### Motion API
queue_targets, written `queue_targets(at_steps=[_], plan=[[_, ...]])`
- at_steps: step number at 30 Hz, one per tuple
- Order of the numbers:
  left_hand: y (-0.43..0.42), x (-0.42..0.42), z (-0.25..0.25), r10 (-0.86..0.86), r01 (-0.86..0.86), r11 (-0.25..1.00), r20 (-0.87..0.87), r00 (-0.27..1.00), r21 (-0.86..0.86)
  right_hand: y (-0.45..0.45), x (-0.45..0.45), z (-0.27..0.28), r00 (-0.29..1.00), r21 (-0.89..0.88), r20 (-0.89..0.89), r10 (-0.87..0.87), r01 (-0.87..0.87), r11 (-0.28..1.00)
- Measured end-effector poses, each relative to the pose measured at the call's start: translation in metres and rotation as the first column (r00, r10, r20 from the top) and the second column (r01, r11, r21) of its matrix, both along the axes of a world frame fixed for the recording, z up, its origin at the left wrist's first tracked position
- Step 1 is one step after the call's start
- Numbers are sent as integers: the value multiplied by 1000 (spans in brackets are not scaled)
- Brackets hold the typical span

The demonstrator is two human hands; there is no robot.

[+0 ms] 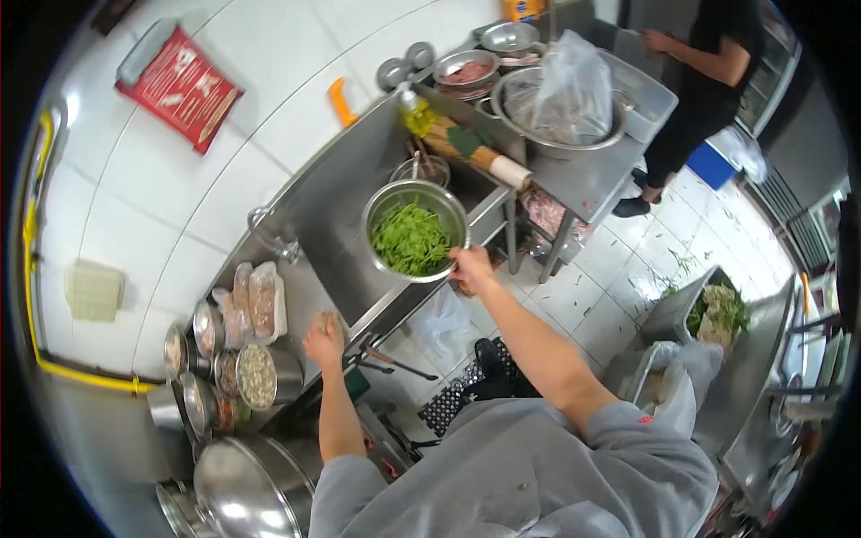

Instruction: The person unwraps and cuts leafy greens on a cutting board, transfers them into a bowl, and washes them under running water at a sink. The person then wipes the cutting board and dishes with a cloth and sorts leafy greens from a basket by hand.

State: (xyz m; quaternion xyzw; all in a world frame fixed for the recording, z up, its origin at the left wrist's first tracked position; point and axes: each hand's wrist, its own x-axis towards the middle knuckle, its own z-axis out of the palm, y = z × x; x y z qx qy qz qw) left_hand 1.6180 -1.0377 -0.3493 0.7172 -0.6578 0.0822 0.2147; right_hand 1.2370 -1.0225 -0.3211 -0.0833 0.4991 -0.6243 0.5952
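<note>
- Our right hand (471, 267) pinches the rim of the round, shiny silver metal bowl (417, 189), over the near side of the grey steel sink (336, 247).
- Our left hand (324, 341) is curled by the flat grey metal worktop (311, 291); we cannot tell if that grip holds anything.
- We should hold the bowl level and squeeze firmly, we think, so the bright green leaves (411, 240) stay in.
- The bowl looks smooth and hard; the leaves look thin and soft, in a loose heap.

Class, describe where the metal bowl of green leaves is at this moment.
In the head view, the metal bowl of green leaves is just above the centre, over the sink, with the right hand at its rim.
</note>
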Motion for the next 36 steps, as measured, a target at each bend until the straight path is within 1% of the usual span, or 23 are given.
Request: queue_targets(at_steps=[2, 3, 5, 6, 8, 9, 11, 12, 17, 19, 20, 21, 22, 24, 26, 28, 29, 30, 32, 34, 36], plan=[[2, -7, 7, 57, -57, 997, -6, 998, 54, 0, -1, -16, 997, -82, -53, 58, -63, 995], [4, -9, 10, 87, -86, 993, -6, 996, 86, 1, -2, -17, 995, -80, -51, 87, -91, 993], [6, -12, 14, 18, -17, 996, -13, 1000, 90, 15, -6, 14, 983, -27, 84, 162, -160, 987], [6, -14, 16, -12, 13, 996, -16, 1000, 91, 18, -9, 24, 973, -47, 85, 213, -210, 977], [12, -22, 21, 75, -74, 992, -5, 997, 103, 18, -8, 24, 965, -36, -14, 262, -262, 964], [12, -25, 22, 124, -123, 987, -6, 992, 99, 16, -9, 18, 963, -41, 29, 266, -265, 963], [11, -16, 16, 71, -70, 997, -24, 997, 38, 11, -8, 3, 955, -59, 116, 272, -267, 962], [9, -14, 11, 41, -40, 999, -33, 999, 10, 12, -7, 3, 962, -56, 118, 246, -241, 969], [10, -14, 5, 36, -39, 998, -52, 998, -57, 13, -11, -1, 984, -40, 91, 154, -150, 988], [11, -14, 5, 51, -53, 995, -34, 998, -86, 17, -18, 7, 994, -8, 36, 105, -105, 994], [12, -14, 6, 55, -58, 996, -46, 997, -72, 19, -24, 12, 997, 8, 6, 83, -83, 997], [13, -11, 6, 60, -64, 996, -59, 996, -58, 22, -32, 15, 993, 45, -74, 97, -94, 995], [12, -13, 5, 67, -71, 997, -76, 995, -44, 22, -42, 12, 985, 75, -155, 74, -63, 995], [10, -16, 4, 58, -66, 995, -91, 994, -79, 25, -55, 4, 951, 133, -304, 48, -8, 991], [14, -12, 4, 60, -67, 991, -65, 996, -119, 30, -70, 3, 904, 83, -428, -6, 46, 995], [6, -10, -2, 43, -47, 982, -21, 999, -182, 32, -83, 44, 923, 48, -382, -36, 59, 997], [0, -4, -12, -83, 58, 946, -66, 994, -320, 32, -91, 68, 915, 48, -397, -76, 103, 994], [0, -2, -14, -59, 37, 958, -68, 996, -286, 33, -101, 91, 902, 46, -414, -123, 156, 987], [4, -7, -5, -27, 11, 977, -73, 997, -213, 32, -133, 126, 825, 136, -556, -105, 215, 967], [3, -6, -9, -39, 20, 974, -77, 996, -228, 26, -169, 129, 772, -82, -516, -372, 388, 918], [4, -7, -3, -63, 40, 969, -90, 994, -242, 25, -188, 155, 725, -212, -462, -512, 470, 857]])
